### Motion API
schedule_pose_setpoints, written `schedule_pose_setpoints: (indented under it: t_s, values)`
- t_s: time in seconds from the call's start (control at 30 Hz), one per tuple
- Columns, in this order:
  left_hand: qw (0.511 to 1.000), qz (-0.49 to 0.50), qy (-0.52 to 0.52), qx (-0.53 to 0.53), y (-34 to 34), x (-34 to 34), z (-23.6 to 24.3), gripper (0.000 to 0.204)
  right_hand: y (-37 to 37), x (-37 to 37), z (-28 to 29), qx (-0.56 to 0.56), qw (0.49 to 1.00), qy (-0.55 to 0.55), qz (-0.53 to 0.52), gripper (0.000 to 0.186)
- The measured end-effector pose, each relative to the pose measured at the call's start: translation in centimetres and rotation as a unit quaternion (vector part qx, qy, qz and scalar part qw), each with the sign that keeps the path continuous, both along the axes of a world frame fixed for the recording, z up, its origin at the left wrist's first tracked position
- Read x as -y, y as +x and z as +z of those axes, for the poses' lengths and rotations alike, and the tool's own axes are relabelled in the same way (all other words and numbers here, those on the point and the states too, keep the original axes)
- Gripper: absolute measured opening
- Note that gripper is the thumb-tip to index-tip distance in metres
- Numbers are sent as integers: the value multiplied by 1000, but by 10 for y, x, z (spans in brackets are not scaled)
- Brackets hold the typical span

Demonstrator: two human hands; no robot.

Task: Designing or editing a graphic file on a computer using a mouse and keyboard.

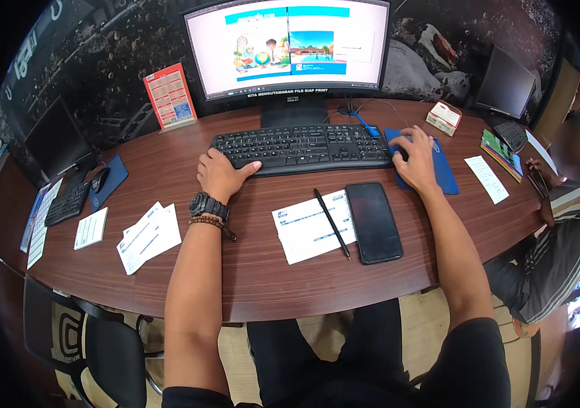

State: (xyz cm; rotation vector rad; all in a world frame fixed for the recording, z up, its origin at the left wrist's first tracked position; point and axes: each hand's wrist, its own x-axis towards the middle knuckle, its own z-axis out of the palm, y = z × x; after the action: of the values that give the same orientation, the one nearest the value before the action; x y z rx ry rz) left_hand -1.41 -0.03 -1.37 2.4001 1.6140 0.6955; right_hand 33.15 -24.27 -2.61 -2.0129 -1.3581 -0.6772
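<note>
My left hand (222, 175) rests at the left end of a black keyboard (297, 146), its thumb spread over the lower keys and its fingers curving around the corner. A dark watch and a beaded bracelet circle that wrist. My right hand (416, 160) is arched over a computer mouse on a blue mouse pad (445, 178); the hand hides most of the mouse. Behind the keyboard, a monitor (290, 47) displays a page layout with cartoon figures and a photo. Nearer me lie a printed form (303, 228), a black pen (331, 223) across it, and a dark-screened phone (374, 223).
Loose paper slips (148, 236) and a small pad (91, 228) lie at left, near a second keyboard (67, 204). A red calendar (169, 96) stands behind. At right are a small box (444, 118), a paper strip (486, 180) and a seated person (565, 231).
</note>
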Motion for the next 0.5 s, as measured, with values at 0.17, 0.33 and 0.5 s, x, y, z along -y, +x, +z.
schedule_pose_setpoints:
  t_s: [0.17, 0.33, 0.5]
  values:
    - [1000, 4, 5, 4, -1, 0, -1, 111, -26, -10, 8, 9, 993, -47, 112, 17]
    - [1000, 1, -5, 5, -1, 0, 0, 113, -25, -9, 9, 11, 994, -52, 98, 16]
    - [1000, 1, -15, 3, -1, 0, 1, 114, -21, -13, 9, 22, 995, -70, 61, 24]
